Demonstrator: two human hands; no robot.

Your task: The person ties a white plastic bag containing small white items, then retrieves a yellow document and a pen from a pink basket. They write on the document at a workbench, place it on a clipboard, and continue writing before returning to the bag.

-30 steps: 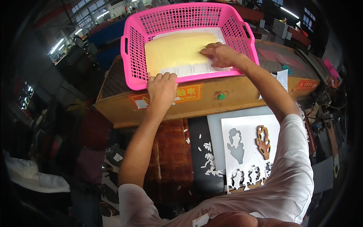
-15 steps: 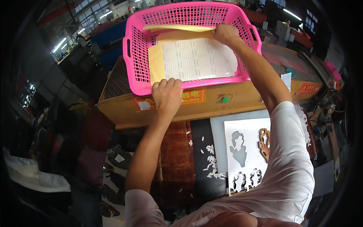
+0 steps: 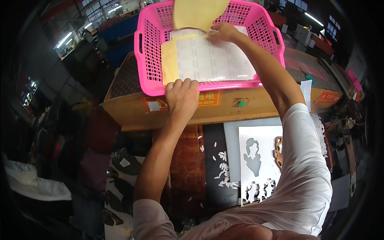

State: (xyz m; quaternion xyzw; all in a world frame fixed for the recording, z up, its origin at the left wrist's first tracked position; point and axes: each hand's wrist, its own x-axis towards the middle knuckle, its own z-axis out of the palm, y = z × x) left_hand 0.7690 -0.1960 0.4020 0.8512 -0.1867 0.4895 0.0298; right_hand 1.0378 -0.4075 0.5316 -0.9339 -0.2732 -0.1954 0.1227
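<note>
A pink plastic basket [image 3: 232,85] with grid walls rests on the yellowish machine top. My left hand [image 3: 182,96] is closed over its near rim, toward the left. At the far side my right hand [image 3: 225,33] pinches the lower right corner of a yellow sheet [image 3: 202,14], which stands raised and partly covers the basket's back wall. The fingers there are slightly blurred. Beneath lie white printed sheets [image 3: 212,60] in a clear, shiny cover, with more yellow paper [image 3: 169,64] showing along their left edge.
The wooden machine beam [image 3: 180,114] carries a green button [image 3: 241,104] and warning labels. Below it lie a white sheet [image 3: 267,160] with cut-out shapes, a brown cutting die [image 3: 278,152] and scattered white offcuts [image 3: 223,172]. Dark shoe-like pieces [image 3: 124,160] lie at the left.
My right hand has moved left and lifted the yellow sheet from lying flat and folded to standing up. The basket has shifted slightly right and away, with my left hand still on its rim.
</note>
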